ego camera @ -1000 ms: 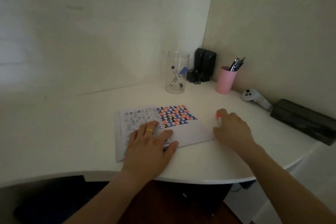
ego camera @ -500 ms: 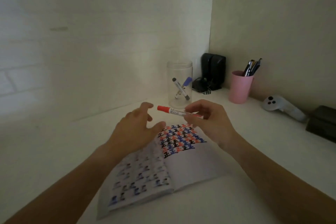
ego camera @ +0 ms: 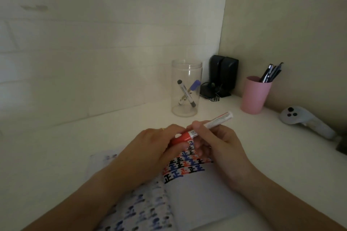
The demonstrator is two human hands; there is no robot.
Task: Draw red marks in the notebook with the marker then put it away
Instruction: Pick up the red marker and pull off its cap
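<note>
A red marker (ego camera: pixel 216 121) with a white barrel and red cap is held above the open notebook (ego camera: pixel 202 195). My right hand (ego camera: pixel 219 148) grips the white barrel. My left hand (ego camera: pixel 155 148) is closed around the red cap end. The cap still sits on the marker. The notebook lies on the white desk (ego camera: pixel 93 137), its right page carrying rows of black, blue and red marks near the top, partly hidden by my hands. Its left page shows faint blue and black marks.
A clear jar (ego camera: pixel 186 88) with two markers stands behind the notebook. Black speakers (ego camera: pixel 223 75) sit in the corner. A pink cup (ego camera: pixel 254 95) holds pens, and a grey controller (ego camera: pixel 308 121) lies at the right by the wall.
My right hand picked the marker up off the desk and raised it over the notebook. My left hand left the page and closed on the red cap. The camera moved closer.
</note>
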